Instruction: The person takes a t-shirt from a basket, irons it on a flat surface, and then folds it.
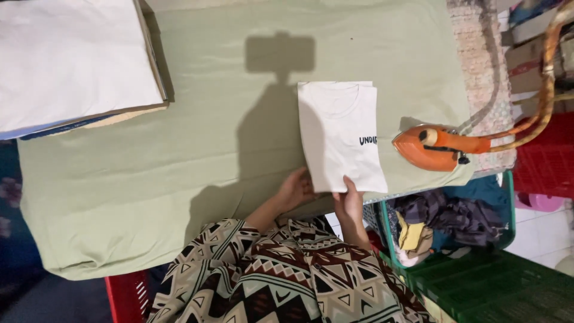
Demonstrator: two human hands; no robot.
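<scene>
Two hands grip folded white shirt, dark print.

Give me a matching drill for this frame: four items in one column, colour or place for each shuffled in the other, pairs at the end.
Items:
1. folded T-shirt
2. iron
3. table cover
4. crate

Descriptions:
A. orange, lying at the table's right edge
B. red, on the floor at the bottom left
C. white, with both hands at its near edge
D. pale green, spread under everything

Pairs: 1-C, 2-A, 3-D, 4-B
</scene>
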